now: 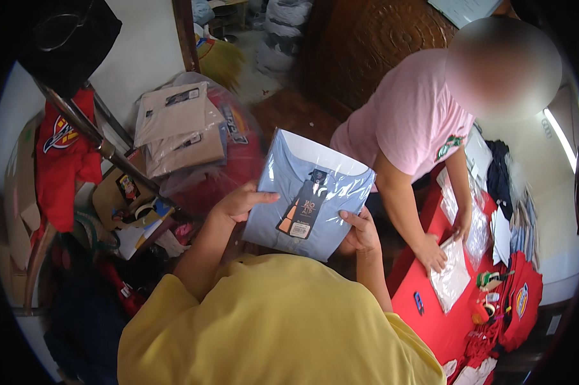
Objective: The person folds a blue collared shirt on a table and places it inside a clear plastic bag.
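Note:
Between my two hands is a folded light-blue shirt [264, 215] in a clear plastic bag, a dark hang tag [304, 208] showing on its front. My left hand [239, 202] grips the left edge of the package, thumb on top and the other fingers beneath. At the lower right side, my right hand [361, 232] holds it the same way, thumb pressed on the plastic. The package is tilted up toward me, its upper edge farther away. The fingers under it are mostly hidden.
At right, a co-worker in a pink shirt [408, 96] presses a bagged beige garment [450, 276] on a red table [408, 282], near a blue cutter [419, 303]. Several bagged beige garments [174, 122] lie on a red plastic-wrapped bundle at left. A metal rack [110, 151] stands farther left.

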`<action>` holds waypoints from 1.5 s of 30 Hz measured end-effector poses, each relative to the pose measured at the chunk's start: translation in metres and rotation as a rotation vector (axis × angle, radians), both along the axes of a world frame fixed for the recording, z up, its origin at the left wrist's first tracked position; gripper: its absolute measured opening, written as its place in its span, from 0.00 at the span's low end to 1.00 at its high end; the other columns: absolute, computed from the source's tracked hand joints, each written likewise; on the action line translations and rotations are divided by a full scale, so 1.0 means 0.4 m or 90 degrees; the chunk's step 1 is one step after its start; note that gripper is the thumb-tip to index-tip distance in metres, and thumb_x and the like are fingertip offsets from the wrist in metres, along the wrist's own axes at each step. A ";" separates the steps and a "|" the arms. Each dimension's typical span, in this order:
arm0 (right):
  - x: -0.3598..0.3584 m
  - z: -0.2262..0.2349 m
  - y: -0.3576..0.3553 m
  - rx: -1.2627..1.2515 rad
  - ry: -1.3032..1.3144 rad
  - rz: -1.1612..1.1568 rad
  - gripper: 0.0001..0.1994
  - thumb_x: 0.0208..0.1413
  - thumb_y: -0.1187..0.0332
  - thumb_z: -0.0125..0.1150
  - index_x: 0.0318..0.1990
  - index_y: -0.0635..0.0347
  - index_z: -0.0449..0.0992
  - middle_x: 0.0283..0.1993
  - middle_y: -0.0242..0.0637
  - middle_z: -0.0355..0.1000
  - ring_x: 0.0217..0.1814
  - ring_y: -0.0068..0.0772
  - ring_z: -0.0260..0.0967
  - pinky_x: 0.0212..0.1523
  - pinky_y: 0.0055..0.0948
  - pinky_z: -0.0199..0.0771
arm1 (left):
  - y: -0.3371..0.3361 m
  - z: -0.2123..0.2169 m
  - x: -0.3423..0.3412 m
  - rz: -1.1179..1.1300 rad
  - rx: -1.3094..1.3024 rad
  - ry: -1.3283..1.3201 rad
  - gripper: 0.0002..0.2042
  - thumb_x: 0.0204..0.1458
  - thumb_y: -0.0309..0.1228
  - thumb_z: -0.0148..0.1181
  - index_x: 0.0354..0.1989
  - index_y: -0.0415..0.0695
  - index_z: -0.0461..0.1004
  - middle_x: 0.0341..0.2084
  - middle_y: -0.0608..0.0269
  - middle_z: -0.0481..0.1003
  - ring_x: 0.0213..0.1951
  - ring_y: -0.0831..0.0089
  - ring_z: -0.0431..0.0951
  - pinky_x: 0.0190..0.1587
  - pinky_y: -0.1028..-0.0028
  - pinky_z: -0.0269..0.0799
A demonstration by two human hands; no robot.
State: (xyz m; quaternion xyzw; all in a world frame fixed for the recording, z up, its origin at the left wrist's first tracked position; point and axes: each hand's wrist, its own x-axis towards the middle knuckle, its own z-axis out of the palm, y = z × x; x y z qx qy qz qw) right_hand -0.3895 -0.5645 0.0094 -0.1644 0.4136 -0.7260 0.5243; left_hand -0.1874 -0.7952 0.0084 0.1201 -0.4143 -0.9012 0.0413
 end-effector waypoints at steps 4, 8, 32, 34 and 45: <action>-0.078 0.001 -0.103 0.047 -0.010 0.003 0.18 0.52 0.82 0.57 0.52 0.66 0.69 0.46 0.37 0.73 0.50 0.32 0.71 0.53 0.34 0.72 | -0.098 -0.028 -0.052 0.026 0.040 -0.004 0.25 0.52 0.25 0.62 0.59 0.36 0.64 0.52 0.54 0.73 0.54 0.62 0.74 0.57 0.63 0.69; -0.143 -0.020 -0.206 0.097 0.018 -0.020 0.20 0.54 0.81 0.55 0.56 0.67 0.66 0.50 0.41 0.73 0.51 0.36 0.73 0.54 0.36 0.74 | -0.165 -0.061 -0.096 0.059 0.084 -0.068 0.25 0.50 0.25 0.63 0.58 0.36 0.66 0.51 0.53 0.73 0.53 0.62 0.74 0.57 0.62 0.70; -0.404 -0.117 -0.309 0.285 0.293 0.112 0.33 0.61 0.62 0.58 0.68 0.65 0.51 0.66 0.52 0.57 0.70 0.40 0.54 0.66 0.35 0.56 | -0.531 0.062 -0.240 0.479 -0.281 -0.195 0.17 0.52 0.23 0.60 0.51 0.33 0.71 0.44 0.56 0.77 0.43 0.69 0.77 0.50 0.72 0.71; -0.419 -0.170 -0.308 0.285 0.329 0.134 0.31 0.62 0.62 0.57 0.67 0.65 0.53 0.65 0.51 0.59 0.69 0.39 0.56 0.66 0.35 0.56 | -0.562 0.052 -0.312 0.458 -0.223 -0.157 0.17 0.52 0.23 0.60 0.51 0.32 0.71 0.43 0.55 0.77 0.43 0.68 0.78 0.49 0.70 0.72; -0.506 -0.184 -0.464 0.332 0.265 0.057 0.23 0.65 0.63 0.52 0.63 0.64 0.61 0.58 0.42 0.67 0.62 0.32 0.63 0.63 0.30 0.59 | -0.900 0.010 -0.717 0.231 0.052 -0.027 0.22 0.51 0.25 0.63 0.52 0.29 0.67 0.46 0.49 0.75 0.45 0.61 0.78 0.50 0.64 0.74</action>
